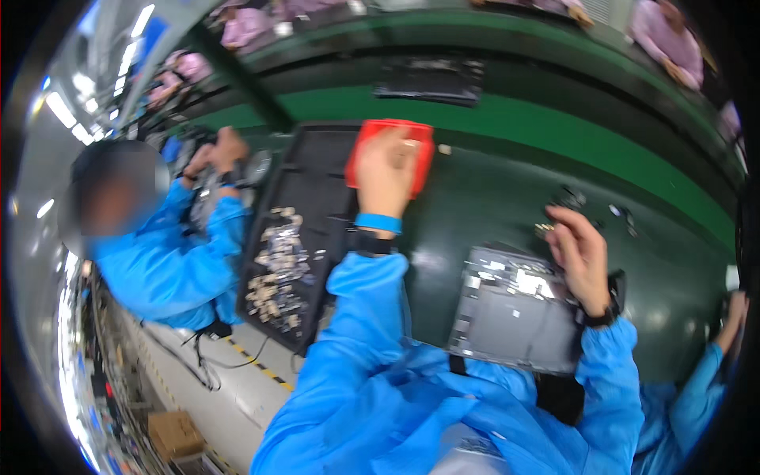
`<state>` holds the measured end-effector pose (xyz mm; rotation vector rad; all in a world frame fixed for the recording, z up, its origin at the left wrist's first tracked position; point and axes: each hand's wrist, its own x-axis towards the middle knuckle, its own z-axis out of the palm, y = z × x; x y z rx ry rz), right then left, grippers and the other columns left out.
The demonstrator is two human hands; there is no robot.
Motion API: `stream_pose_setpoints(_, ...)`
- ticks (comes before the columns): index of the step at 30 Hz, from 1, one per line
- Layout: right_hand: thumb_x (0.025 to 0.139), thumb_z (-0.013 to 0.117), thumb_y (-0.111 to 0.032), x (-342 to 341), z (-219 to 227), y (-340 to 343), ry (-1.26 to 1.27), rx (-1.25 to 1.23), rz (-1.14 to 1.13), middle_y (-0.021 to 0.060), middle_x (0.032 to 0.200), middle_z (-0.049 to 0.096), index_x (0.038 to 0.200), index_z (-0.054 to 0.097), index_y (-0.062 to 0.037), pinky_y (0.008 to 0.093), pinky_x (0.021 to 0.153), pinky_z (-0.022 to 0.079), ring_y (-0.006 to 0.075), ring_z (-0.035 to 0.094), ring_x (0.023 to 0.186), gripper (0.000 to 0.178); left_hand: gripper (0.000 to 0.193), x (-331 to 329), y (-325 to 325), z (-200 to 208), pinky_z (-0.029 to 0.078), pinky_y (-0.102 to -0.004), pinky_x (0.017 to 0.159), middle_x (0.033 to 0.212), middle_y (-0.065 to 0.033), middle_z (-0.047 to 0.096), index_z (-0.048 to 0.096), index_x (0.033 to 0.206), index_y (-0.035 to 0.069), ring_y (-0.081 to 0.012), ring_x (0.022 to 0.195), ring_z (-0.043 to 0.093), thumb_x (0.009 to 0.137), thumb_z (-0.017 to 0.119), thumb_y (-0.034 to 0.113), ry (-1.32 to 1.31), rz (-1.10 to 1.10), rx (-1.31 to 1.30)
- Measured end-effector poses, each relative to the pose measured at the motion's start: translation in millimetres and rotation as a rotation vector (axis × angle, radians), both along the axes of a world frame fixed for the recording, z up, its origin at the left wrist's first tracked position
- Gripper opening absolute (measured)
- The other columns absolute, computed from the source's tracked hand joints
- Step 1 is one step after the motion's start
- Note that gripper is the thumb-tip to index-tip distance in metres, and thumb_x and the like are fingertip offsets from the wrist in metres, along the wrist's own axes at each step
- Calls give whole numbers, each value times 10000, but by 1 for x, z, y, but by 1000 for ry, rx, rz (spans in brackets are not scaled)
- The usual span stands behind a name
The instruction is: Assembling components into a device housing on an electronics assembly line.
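Observation:
My left hand (385,172) is over a red bin (423,162), its fingers bunched and blurred, so anything between them is too unclear to name. My right hand (583,257) has bent fingers, with a small gold-coloured metal part (544,229) at the thumb and index fingertips. Below that hand, a flat grey laptop-like panel (526,313) lies at the table's near edge, with shiny silver patches along its upper part. The right wrist partly covers the panel's right side.
A black tray (309,170) left of me holds a heap of small metallic parts (277,273). On the green table (673,301) lie a dark coiled item (568,198) and a small part (625,218). A co-worker (170,253) works at left; a black panel (429,81) lies beyond.

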<state>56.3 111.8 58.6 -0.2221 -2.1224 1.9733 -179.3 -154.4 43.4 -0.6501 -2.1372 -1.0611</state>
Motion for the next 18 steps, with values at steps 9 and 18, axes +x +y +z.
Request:
stream_pose_setpoints(9,1079,544,-88,1,-9,8,15,-83,-19,105,1134,748,1348,605,22,210,640,479,66,610,787,297,175,31,37,38,532,-379,858,964,-88,774,810,1038,97,-255,976,702,871,764,68,208,-22,-71)
stream_pose_setpoints(18,1075,576,-120,5,-10,10,48,-64,-47,120,1108,751,1275,661,34,208,613,486,104,681,816,266,142,18,17,30,553,-357,816,961,-82,788,811,1002,68,-250,887,724,863,783,67,121,44,14)
